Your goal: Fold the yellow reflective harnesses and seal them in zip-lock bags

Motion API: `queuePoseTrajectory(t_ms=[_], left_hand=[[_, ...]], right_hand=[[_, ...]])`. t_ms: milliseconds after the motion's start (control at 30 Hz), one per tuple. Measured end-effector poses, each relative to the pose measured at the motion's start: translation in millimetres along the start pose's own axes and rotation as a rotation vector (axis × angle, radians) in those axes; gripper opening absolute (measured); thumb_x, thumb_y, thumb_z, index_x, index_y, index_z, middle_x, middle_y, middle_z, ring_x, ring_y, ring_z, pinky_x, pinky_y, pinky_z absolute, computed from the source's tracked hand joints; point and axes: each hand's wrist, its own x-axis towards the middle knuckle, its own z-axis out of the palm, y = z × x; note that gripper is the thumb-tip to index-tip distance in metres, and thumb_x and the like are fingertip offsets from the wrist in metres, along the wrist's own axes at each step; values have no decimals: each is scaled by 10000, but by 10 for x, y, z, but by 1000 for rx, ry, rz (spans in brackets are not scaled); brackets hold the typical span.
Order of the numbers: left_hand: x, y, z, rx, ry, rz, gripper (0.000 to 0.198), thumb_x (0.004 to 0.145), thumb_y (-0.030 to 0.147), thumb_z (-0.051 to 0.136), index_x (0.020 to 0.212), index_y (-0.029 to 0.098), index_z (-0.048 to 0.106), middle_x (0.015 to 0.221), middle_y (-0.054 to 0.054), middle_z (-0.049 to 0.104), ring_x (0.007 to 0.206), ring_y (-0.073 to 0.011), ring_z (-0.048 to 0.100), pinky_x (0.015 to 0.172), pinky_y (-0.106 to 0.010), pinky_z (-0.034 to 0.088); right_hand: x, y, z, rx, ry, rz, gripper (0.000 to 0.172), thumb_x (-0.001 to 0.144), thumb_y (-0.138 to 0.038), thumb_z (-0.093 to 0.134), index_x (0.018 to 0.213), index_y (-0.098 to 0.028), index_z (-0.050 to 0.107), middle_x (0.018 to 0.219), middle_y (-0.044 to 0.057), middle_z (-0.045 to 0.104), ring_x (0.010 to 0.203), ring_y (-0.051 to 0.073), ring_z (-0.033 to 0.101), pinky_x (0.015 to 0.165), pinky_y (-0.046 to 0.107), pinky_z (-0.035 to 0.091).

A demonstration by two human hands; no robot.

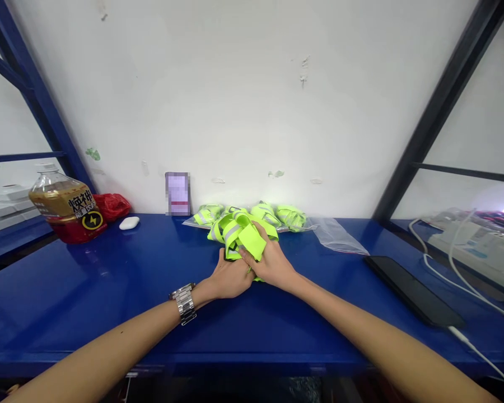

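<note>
A bunched neon-yellow reflective vest (246, 232) with grey strips is gathered between my hands above the middle of the blue table. My right hand (271, 260) wraps round its right side, thumb over the fabric. Under the bundle, my left hand (234, 278) is closed round the lower part, its fingers mostly hidden; a metal watch sits on that wrist. The two hands touch each other. Behind them, several similar yellow bundles (292, 216) lie in clear plastic against the wall. A clear plastic bag (340, 235) lies flat to their right.
On the left stand a large drink bottle (67, 204), a red plastic bag (111, 206) and a white earbud case (129, 223). A small screen (178, 194) leans on the wall. To the right lies a black phone (414, 288) with a white cable (479, 350) near a power strip (470, 252).
</note>
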Motion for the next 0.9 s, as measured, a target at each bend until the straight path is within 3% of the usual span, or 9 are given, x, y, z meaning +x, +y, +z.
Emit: queuePoseTrajectory(t_ms=[100,200,267,367,433,500,667,800,900], left_hand=[[-19,31,-31,97,-18,-63,330,901,325,318,999,181,598,1020,-128,642,1001,-326,557,874,-512,374],[-22,45,-43,134,8,-72,339,901,354,328,1042,181,584,1102,-148,615,1066,-357,509,824,-481,389],[-21,40,-41,128,8,-64,348,903,357,331,1087,188,572,1167,-152,593,1096,-367,487,833,-491,386],[-22,18,-31,101,11,-53,360,894,342,358,1175,202,535,1252,-146,559,1151,-371,461,889,-518,366],[-24,-1,-28,86,14,-31,386,883,316,369,1229,206,501,1321,-145,520,1211,-372,432,937,-542,338],[-25,-15,-35,70,13,-10,401,878,289,364,1251,206,485,1357,-143,498,1247,-362,418,976,-559,307],[-21,-30,-84,15,-37,-49,369,903,315,316,1188,216,529,1256,-132,575,1152,-353,503,921,-558,357],[-19,-48,-100,-15,-93,-35,373,924,325,284,1174,224,541,1221,-117,595,1115,-339,536,916,-561,364],[-31,-58,-79,-22,-38,21,377,917,320,326,1222,226,527,1300,-120,553,1190,-345,490,968,-556,338]], right_hand=[[-60,37,-43,-30,42,12,596,824,-251,570,1377,-167,366,1059,104,672,958,249,637,810,335,477],[-112,69,-54,-85,15,34,518,775,-186,568,1282,-161,464,956,83,679,848,235,647,764,333,494],[-136,89,-49,-138,55,-3,503,733,-169,587,1228,-155,503,1056,117,641,960,260,624,847,377,489],[-168,122,-47,-233,122,-150,559,704,-163,604,1251,-155,489,1333,185,451,1271,321,429,1033,472,384],[-194,145,-61,-256,40,-257,655,741,-127,550,1370,-155,372,1404,192,382,1338,301,353,1073,475,354],[-226,164,-86,-281,-73,-323,679,790,-103,488,1432,-148,272,1417,199,392,1340,281,365,1069,470,366],[-282,148,-116,-394,-243,-313,502,831,-262,543,1303,-116,452,1363,212,473,1338,325,374,1070,511,351],[-257,96,-111,-343,-271,-280,570,716,-337,663,1215,-103,518,1329,207,497,1341,333,358,1081,476,343],[-191,47,-169,-251,-253,-202,610,759,-357,637,1294,-120,463,1331,192,507,1269,314,451,1040,463,374]])
